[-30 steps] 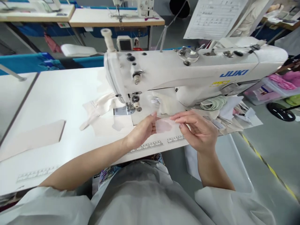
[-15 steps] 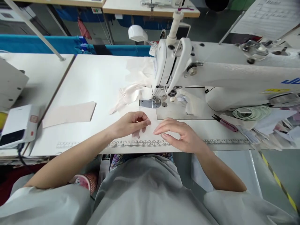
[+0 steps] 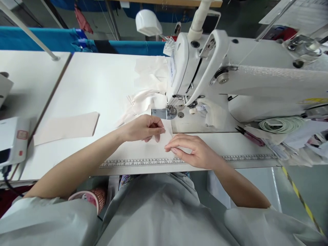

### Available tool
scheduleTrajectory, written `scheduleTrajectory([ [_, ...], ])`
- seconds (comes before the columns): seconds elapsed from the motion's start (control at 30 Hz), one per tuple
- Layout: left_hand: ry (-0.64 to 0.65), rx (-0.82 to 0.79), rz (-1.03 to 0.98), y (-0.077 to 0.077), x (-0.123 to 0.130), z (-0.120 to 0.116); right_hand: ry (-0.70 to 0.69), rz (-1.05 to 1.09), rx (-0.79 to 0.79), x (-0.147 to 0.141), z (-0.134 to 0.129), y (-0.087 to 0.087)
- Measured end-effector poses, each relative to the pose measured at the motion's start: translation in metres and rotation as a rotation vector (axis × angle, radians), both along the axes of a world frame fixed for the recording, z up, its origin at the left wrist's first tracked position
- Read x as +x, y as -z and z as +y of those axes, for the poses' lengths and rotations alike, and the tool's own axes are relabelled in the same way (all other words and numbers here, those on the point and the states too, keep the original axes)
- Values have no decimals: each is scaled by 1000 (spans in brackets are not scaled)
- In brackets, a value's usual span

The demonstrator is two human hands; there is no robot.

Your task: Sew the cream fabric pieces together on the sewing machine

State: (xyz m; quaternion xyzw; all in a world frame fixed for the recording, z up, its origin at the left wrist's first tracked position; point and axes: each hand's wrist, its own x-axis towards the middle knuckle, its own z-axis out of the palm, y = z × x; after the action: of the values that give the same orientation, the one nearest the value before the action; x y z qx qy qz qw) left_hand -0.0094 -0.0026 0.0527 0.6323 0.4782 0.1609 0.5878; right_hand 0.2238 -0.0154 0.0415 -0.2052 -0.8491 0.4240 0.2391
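My left hand (image 3: 146, 128) is closed in a pinch just in front of the sewing machine's presser foot area (image 3: 172, 111). Whatever lies between its thumb and finger is too pale to make out against the white table. Lower and to the right, my right hand (image 3: 193, 149) has its fingers stretched out side by side, with a gap above the thumb. Its fingertips are close to a pale patch, perhaps thin cloth, between both hands. Crumpled pale pink fabric (image 3: 146, 99) lies beyond my left hand, beside the needle plate.
A flat pale pink fabric piece (image 3: 67, 128) lies on the left of the table. A ruler strip (image 3: 143, 163) runs along the front edge. On the right are thread snips (image 3: 250, 136), a coil of light green cord (image 3: 280, 124) and scraps (image 3: 299, 147). A white device (image 3: 16, 136) stands far left.
The view has shifted closer to the machine. My left hand has moved slightly up towards the presser foot, while my right hand keeps nearly the same pose.
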Motion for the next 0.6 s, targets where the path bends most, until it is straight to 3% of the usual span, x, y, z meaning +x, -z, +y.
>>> scheduleTrajectory([
  [0.27, -83, 64, 77, 5, 5, 28, 81, 0, -418, 0, 3, 16],
  [0.4, -70, 210, 159, 12, 9, 34, 72, 74, -671, 0, 5, 22],
  [0.5, -84, 352, 256, 18, 14, 37, 87, 74, -740, 0, 6, 26],
  [0.6, -107, 397, 335, 22, 20, 39, 108, 60, -774, 0, 6, 27],
])
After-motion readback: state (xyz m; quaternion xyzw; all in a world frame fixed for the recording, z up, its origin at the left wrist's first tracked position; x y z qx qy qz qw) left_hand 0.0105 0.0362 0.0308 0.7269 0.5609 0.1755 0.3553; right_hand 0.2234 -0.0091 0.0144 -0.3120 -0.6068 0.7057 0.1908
